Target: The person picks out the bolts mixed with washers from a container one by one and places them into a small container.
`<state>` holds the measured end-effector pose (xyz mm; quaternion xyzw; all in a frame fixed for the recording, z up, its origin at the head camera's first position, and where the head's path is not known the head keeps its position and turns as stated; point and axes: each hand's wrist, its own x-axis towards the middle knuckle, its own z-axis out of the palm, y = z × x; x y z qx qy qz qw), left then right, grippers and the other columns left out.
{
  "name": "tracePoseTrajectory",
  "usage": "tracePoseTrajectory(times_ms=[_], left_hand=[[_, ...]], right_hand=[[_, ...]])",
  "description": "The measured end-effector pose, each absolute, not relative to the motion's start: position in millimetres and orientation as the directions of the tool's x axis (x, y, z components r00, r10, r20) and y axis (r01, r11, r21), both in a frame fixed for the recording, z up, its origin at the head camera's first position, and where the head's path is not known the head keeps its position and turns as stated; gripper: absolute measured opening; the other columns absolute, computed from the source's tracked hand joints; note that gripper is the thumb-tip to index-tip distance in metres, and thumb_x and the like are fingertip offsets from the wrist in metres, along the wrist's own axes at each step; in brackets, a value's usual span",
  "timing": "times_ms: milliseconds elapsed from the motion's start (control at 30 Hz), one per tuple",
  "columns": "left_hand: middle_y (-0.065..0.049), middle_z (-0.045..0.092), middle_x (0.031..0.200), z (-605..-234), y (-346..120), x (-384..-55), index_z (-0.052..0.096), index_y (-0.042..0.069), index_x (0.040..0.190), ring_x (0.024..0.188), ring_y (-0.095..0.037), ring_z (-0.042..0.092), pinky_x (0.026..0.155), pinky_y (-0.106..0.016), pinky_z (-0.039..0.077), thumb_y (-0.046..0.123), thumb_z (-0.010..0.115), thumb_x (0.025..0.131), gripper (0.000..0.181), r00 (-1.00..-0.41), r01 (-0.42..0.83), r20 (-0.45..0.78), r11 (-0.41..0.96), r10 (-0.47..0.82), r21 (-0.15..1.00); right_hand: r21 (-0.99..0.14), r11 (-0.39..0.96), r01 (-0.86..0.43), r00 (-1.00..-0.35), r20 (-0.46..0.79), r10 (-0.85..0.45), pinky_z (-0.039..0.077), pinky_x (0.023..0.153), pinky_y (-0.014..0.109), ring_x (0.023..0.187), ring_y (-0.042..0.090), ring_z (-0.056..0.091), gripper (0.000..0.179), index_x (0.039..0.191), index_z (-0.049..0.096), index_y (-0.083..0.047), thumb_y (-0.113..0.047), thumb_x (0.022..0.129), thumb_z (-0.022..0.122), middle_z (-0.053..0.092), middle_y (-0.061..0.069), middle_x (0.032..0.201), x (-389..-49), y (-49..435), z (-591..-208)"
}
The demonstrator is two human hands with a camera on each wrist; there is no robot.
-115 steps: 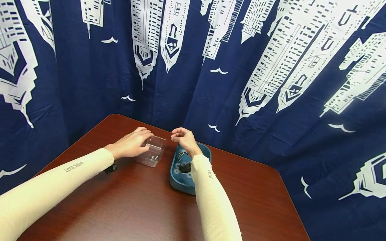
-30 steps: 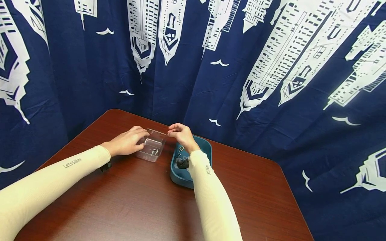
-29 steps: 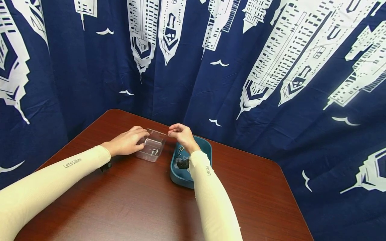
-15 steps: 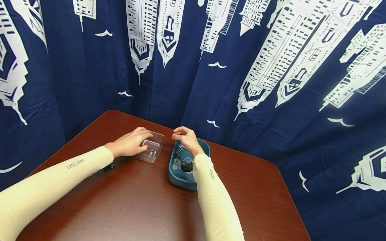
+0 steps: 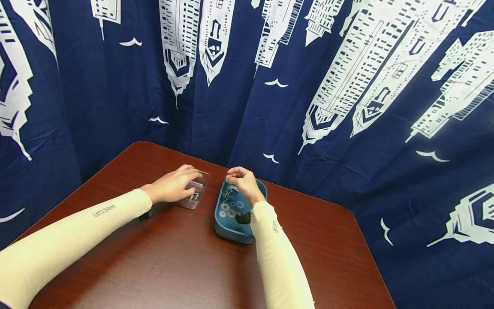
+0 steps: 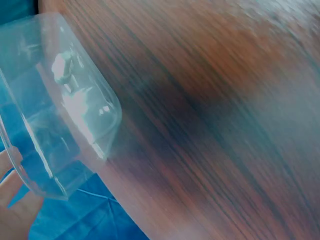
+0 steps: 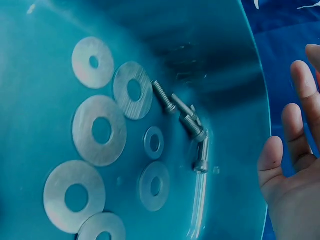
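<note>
My left hand (image 5: 173,184) grips the rim of a clear plastic container (image 5: 191,204), its fingers behind the wall in the left wrist view. A few small screws (image 5: 194,196) lie inside the container, partly covered by the hand. To its right stands a blue tray (image 5: 231,234). Over the tray's far end is my right hand (image 5: 245,184); its fingers (image 7: 292,120) are spread loosely beyond the rim in the right wrist view, with nothing visible between them. Flat metal washers (image 7: 100,130) and several socket-head screws (image 7: 192,125) lie on the tray's floor.
The brown wooden table (image 5: 185,257) has rounded far corners. A dark blue curtain (image 5: 216,120) with white building prints hangs just behind its far edge. Black wrist devices (image 5: 146,215) sit under both sleeves; the right one hides part of the tray.
My right hand has shifted right, from near the container's right rim to above the tray. My left hand has slid slightly right over the container. The head view has also moved a little.
</note>
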<state>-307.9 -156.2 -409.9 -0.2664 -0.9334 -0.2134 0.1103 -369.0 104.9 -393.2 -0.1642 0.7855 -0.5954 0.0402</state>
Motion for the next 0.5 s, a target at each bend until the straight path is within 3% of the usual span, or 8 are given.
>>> tracePoseTrajectory(times_ms=[333, 500], left_hand=[[-0.01, 0.056, 0.142, -410, -139, -311, 0.058, 0.007, 0.137, 0.135, -0.027, 0.043, 0.112, -0.046, 0.041, 0.02, 0.065, 0.092, 0.048, -0.816, 0.572, 0.323, 0.751, 0.48, 0.329], [-0.009, 0.054, 0.144, -408, -130, -312, 0.057, 0.008, 0.139, 0.138, -0.026, 0.042, 0.111, -0.046, 0.042, 0.021, 0.064, 0.093, 0.049, -0.812, 0.579, 0.316, 0.742, 0.49, 0.337]], right_hand=[[-0.946, 0.255, -0.2, -0.951, 0.124, -0.283, 0.055, 0.085, 0.026, 0.087, 0.019, 0.069, 0.026, 0.112, 0.066, 0.009, 0.001, 0.087, 0.069, 0.071, 0.011, 0.091, -365, 118, -399], [-0.951, 0.255, -0.172, -0.957, 0.1, -0.274, 0.056, 0.091, 0.031, 0.082, 0.011, 0.068, 0.028, 0.114, 0.065, 0.009, 0.002, 0.087, 0.069, 0.072, 0.015, 0.095, -367, 124, -404]])
